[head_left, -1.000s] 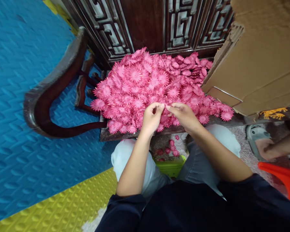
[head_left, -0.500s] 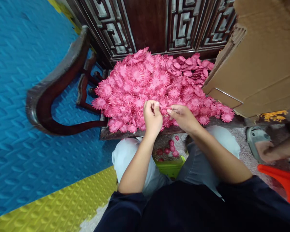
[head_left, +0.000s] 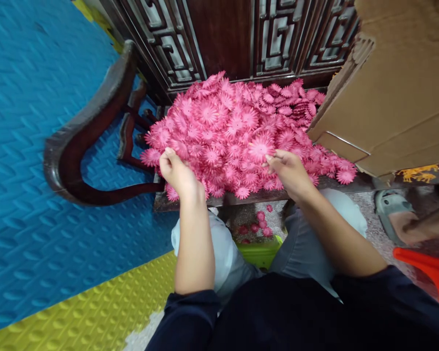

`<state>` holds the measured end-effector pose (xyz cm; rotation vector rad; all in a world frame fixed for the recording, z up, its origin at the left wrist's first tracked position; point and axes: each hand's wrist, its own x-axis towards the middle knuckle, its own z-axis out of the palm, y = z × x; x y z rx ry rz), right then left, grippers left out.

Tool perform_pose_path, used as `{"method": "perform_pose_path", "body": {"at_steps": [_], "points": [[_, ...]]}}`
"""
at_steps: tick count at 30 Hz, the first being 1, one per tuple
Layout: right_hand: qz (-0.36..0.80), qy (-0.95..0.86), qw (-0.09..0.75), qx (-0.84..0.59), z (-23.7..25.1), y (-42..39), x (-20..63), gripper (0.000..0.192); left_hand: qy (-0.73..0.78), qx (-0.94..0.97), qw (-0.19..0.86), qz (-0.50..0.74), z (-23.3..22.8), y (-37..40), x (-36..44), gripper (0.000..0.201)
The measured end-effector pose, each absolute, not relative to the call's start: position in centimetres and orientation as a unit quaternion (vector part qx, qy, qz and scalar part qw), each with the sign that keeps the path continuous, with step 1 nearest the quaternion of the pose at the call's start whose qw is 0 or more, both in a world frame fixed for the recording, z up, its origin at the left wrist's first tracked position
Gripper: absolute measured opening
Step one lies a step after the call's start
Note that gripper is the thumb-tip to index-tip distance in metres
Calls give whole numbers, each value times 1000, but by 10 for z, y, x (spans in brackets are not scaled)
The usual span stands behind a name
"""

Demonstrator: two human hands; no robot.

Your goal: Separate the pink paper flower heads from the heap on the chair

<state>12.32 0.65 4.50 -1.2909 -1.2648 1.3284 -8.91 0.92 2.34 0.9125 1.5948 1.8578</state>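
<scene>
Above the front edge of the dark wooden bench (head_left: 163, 203), two bare hands, well apart. Near the left front corner, one left hand (head_left: 178, 174), with thumb and forefinger pressed together, any contents impossible to make out. Right of the middle, one right hand (head_left: 289, 171), pinching by its rim one round, pink, many-petalled flower (head_left: 260, 147), just over a pink heap of matching flowers (head_left: 208, 131) too overlapped to count. Below the front edge, on the speckled floor (head_left: 277, 220), at least five loose pink flowers (head_left: 261, 215), partly merging. Toward the right end, one brown cardboard box (head_left: 398, 87), cut off at top and right, hiding part of the bench.
</scene>
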Motion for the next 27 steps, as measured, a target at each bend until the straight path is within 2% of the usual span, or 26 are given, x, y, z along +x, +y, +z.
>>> {"method": "perform_pose_path", "body": {"at_steps": [1,3,7,10,13,16,22,27], "points": [[538,-498,442,-516,46,7,123,15,582,219,275,734,23,10,-89,27],[551,-484,444,-514,47,7,121,17,576,183,304,736,20,13,-80,28],[581,-463,420,-521,46,4,114,17,564,193,367,714,14,15,-58,28],[593,-461,407,-521,45,3,112,16,555,253,381,695,13,14,-53,36],[589,-464,402,-526,45,3,112,16,575,327,318,679,14,12,-52,41],[583,-469,401,-528,46,3,111,17,593,400,240,657,16,9,-49,36],[571,-485,398,-530,47,3,111,18,571,518,174,613,21,2,-43,20],[566,-488,402,-529,46,4,112,18,576,540,147,596,31,-2,-39,13]]}}
